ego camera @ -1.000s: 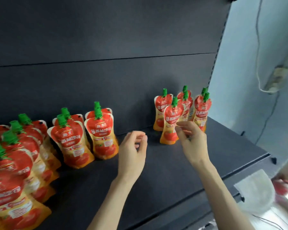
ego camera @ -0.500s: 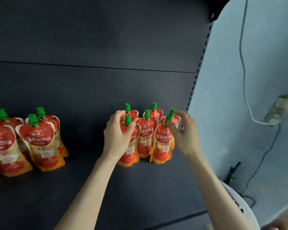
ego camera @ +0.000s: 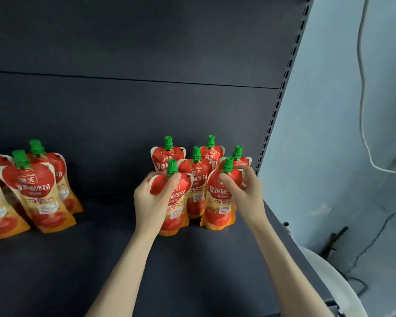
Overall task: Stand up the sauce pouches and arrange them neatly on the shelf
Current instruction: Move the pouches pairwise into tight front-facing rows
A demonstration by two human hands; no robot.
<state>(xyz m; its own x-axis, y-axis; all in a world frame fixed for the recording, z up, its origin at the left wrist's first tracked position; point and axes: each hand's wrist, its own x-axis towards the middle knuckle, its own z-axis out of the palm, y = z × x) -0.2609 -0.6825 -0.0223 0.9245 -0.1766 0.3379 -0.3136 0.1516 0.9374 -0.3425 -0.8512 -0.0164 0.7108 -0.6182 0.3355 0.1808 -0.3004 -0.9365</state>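
Both hands are clamped on pouches. The left hand (ego camera: 152, 202) wraps the shoulder of the front-left pouch (ego camera: 177, 210), thumb across the red print just under the green cap and fingers curled behind. The right hand (ego camera: 246, 194) pinches the top of the front-right pouch (ego camera: 220, 209), thumb on its face and fingers round its far edge.

Both pouches stand on their orange bases near the right end of the shelf (ego camera: 192, 275). A middle pouch (ego camera: 196, 177) sits between them and the back row (ego camera: 168, 156) stands upright behind.

The step in hand looks like squaring up this front row. It is probably best to slide the bases along the shelf rather than lift them, so the bottom gussets stay flat. The printed faces should turn straight forward and the gaps between neighbours should close. With both grips this high, a pouch could tip, so each hand should let go gently and only once its pouch stands on its own.

Both forearms come up from the bottom edge and converge on the cluster with fairly straight wrists. The back of the left hand faces the camera, and the right hand shows its thumb side.

Well apart to the left stands a second group of pouches (ego camera: 36, 191), upright. Beyond are the dark back panel (ego camera: 124, 106), a slotted upright (ego camera: 284, 88), a pale wall (ego camera: 325, 145) with a hanging cable (ego camera: 361, 92), and a white rounded object (ego camera: 343, 287) at lower right.
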